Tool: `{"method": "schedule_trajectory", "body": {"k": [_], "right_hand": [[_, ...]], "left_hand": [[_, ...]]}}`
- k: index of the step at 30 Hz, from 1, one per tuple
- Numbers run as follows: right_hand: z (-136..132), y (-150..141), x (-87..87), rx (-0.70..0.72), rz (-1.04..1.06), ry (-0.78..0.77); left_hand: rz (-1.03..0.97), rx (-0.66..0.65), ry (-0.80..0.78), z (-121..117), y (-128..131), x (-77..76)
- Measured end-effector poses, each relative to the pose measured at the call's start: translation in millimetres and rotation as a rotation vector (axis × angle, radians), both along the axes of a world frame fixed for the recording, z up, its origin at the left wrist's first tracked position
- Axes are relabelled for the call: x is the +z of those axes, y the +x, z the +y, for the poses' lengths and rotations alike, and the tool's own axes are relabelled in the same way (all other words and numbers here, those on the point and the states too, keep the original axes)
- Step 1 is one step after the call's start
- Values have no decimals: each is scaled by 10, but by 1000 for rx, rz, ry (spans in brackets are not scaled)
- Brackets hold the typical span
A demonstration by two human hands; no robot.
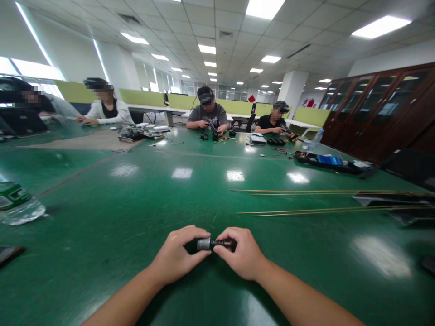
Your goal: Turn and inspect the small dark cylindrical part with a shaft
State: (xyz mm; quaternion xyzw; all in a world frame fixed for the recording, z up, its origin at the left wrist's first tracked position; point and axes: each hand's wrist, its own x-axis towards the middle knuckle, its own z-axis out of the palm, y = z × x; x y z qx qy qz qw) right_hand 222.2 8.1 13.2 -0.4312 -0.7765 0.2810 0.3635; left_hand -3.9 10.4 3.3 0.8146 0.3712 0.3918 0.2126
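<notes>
Low in the middle of the head view, my left hand [176,256] pinches a short silver-grey cylinder [204,244] between thumb and fingers. Facing it, my right hand [246,258] is closed on a dark ringed shaft [221,243], which has a reddish-brown part half hidden in the palm. The two pieces lie end to end, level, just over the green tabletop [146,208]. Whether they are joined or only touching, I cannot tell.
A clear bottle with a green label [18,201] lies at left, above a dark flat object [9,254]. Long thin rods [306,193] stretch across the right side. Behind them sits a black tray [335,164]. Several people work across the table among devices and tools.
</notes>
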Motion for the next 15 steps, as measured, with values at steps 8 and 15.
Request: {"method": "schedule_trajectory", "body": {"k": [8, 15], "right_hand": [[-6, 3, 10, -5, -7, -2], [5, 3, 11, -9, -13, 0]], "left_hand": [[1, 2, 3, -11, 0, 29], [8, 11, 2, -3, -16, 9]]}}
